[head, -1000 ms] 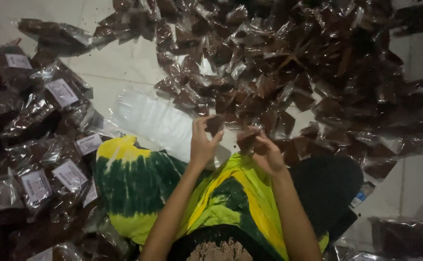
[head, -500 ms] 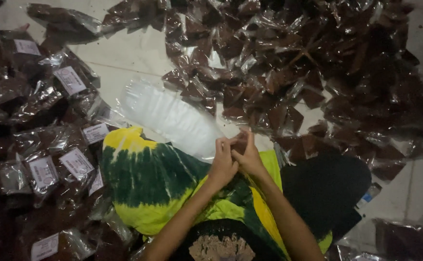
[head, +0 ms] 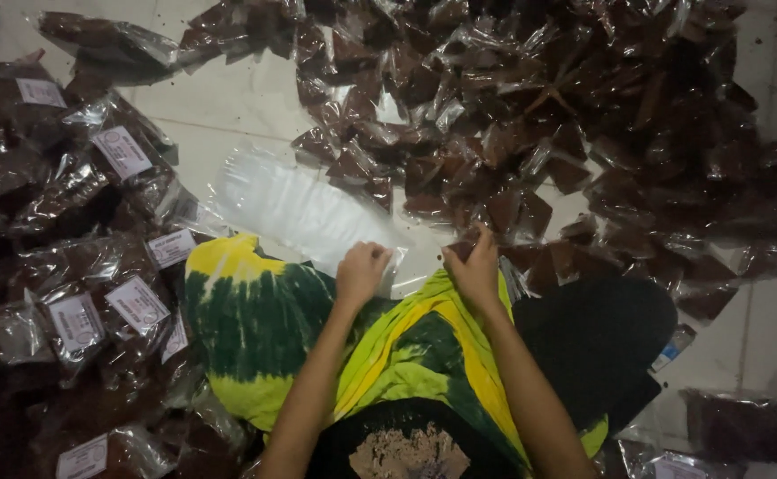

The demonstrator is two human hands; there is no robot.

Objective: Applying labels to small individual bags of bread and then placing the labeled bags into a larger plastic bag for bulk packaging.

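A person sits on a white tiled floor (head: 229, 106), seen from above, lap covered w/ a green-and-yellow tie-dye cloth (head: 264, 310). The left hand (head: 362, 270) rests at the near end of a stack of empty clear plastic bags (head: 300, 208), which runs from the lap's left edge out toward far left; fingers are curled down in a loose fist on the stack's edge, and whether they actually pinch a bag can't be told. The right hand (head: 475, 266) sits just right of it, apart from the left, fingers held together & pointing far, fingertips touching a small dark-filled packet (head: 464, 248) at the near edge of the pile; a real grip isn't visible.

A big heap of small clear packets w/ dark brown contents (head: 539, 115) spreads across the far and right side of the floor. On the left, larger filled bags w/ white labels (head: 96, 293) lie stacked close beside the cloth. A black cloth (head: 597, 341) lies near right, next to the person's right forearm.
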